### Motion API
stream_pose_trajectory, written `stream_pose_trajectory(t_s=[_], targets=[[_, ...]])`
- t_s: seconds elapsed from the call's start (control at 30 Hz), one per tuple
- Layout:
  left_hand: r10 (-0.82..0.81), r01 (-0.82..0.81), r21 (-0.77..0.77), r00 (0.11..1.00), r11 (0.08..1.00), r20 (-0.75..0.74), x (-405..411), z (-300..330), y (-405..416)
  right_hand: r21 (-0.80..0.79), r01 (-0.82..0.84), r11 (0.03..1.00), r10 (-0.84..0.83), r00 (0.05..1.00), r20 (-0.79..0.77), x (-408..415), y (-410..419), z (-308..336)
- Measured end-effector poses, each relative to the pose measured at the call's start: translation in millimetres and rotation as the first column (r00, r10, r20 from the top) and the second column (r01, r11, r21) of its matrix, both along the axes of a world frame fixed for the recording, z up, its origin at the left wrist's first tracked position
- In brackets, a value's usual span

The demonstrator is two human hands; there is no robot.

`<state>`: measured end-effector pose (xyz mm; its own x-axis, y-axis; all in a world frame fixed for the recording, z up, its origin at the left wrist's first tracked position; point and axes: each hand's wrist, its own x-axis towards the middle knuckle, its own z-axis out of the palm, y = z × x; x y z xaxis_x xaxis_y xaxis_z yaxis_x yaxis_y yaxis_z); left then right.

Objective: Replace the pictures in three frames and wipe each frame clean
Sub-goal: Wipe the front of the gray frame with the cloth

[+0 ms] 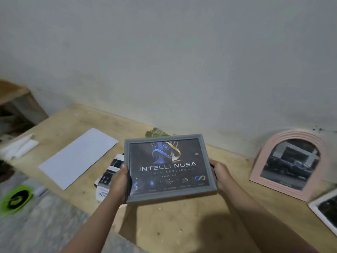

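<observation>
1. Head view, near field: both forearms reach forward from the lower edge, meeting at a grey frame (171, 168) held above the wooden table (182, 221).
2. My left hand (119, 181) clasps the frame's left edge, thumb over the front; my right hand (219, 173) clasps the right edge. Gripping opposite sides keeps my fingers mostly off the glazing.
3. Frame face: tilted up toward me, clear of the table, showing a dark poster lettered "INTELLI NUSA", probably held so for inspection.
4. Right of the hands: a pink arched frame (288, 165) leans near the wall (164, 61), holding a street photograph; a white frame (324, 210) lies flat at the edge.
5. Left of the hands: a blank white sheet (78, 157) and printed pictures (107, 178) lie flat; folded white cloth or paper (18, 147), perhaps for wiping, lies farther left.
</observation>
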<state>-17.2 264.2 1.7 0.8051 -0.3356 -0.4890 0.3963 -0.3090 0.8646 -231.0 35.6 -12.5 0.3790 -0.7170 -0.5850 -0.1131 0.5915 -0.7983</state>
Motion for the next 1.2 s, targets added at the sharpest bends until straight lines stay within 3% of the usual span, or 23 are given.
stream_pose_trajectory(t_s=[0.17, 0.27, 0.33, 0.43, 0.5, 0.6, 0.67, 0.8, 0.87, 0.93, 1.0, 1.07, 1.1, 1.13, 1.2], targets=[[0.136, -0.136, 0.042, 0.991, 0.990, -0.004, 60, -2, 41, -0.079, -0.168, 0.983, 0.157, 0.979, -0.127, 91, 4, -9], [0.171, -0.175, 0.087, 0.984, 0.981, 0.051, 105, 0, 56, -0.272, -0.219, 0.937, 0.147, 0.954, -0.262, 144, 3, -27], [0.182, -0.193, 0.114, 0.978, 0.975, 0.099, 138, 2, 63, -0.450, -0.323, 0.833, 0.125, 0.901, -0.416, 175, 4, -32], [0.158, -0.177, 0.155, 0.979, 0.972, 0.129, 180, 4, 68, -0.596, -0.592, 0.542, 0.114, 0.755, -0.646, 218, -4, -40], [0.122, -0.145, 0.171, 0.983, 0.975, 0.137, 199, 7, 67, -0.515, -0.790, 0.334, 0.093, 0.571, -0.816, 242, -15, -50], [0.097, -0.119, 0.188, 0.988, 0.975, 0.122, 224, 8, 66, -0.298, -0.937, 0.184, 0.081, 0.317, -0.945, 267, -26, -68], [0.075, -0.102, 0.198, 0.988, 0.975, 0.138, 240, -1, 68, -0.202, -0.964, 0.171, 0.090, 0.219, -0.972, 273, -27, -77], [0.044, -0.069, 0.212, 0.992, 0.975, 0.122, 259, -17, 72, -0.138, -0.975, 0.173, 0.026, 0.144, -0.989, 280, -21, -78], [0.032, -0.054, 0.208, 0.994, 0.977, 0.107, 263, -19, 71, -0.160, -0.975, 0.153, -0.022, 0.158, -0.987, 286, -23, -74], [0.021, -0.042, 0.202, 0.994, 0.979, 0.105, 263, -17, 69, -0.244, -0.952, 0.183, -0.007, 0.247, -0.969, 288, -29, -66], [-0.006, -0.015, 0.193, 0.994, 0.981, 0.109, 262, -14, 67, -0.440, -0.824, 0.358, 0.014, 0.476, -0.880, 286, -29, -46], [-0.030, 0.009, 0.174, 0.992, 0.985, 0.121, 259, -10, 64, -0.635, -0.563, 0.529, -0.093, 0.706, -0.702, 282, -23, -21], [-0.047, 0.026, 0.156, 0.990, 0.987, 0.134, 255, -7, 63, -0.702, -0.431, 0.567, -0.163, 0.776, -0.609, 278, -19, -11], [-0.060, 0.040, 0.134, 0.987, 0.990, 0.147, 250, -4, 60, -0.752, -0.345, 0.561, -0.211, 0.819, -0.534, 275, -15, -3], [-0.076, 0.061, 0.089, 0.982, 0.994, 0.174, 235, 1, 50, -0.799, -0.331, 0.502, -0.183, 0.862, -0.473, 271, -2, 8]])
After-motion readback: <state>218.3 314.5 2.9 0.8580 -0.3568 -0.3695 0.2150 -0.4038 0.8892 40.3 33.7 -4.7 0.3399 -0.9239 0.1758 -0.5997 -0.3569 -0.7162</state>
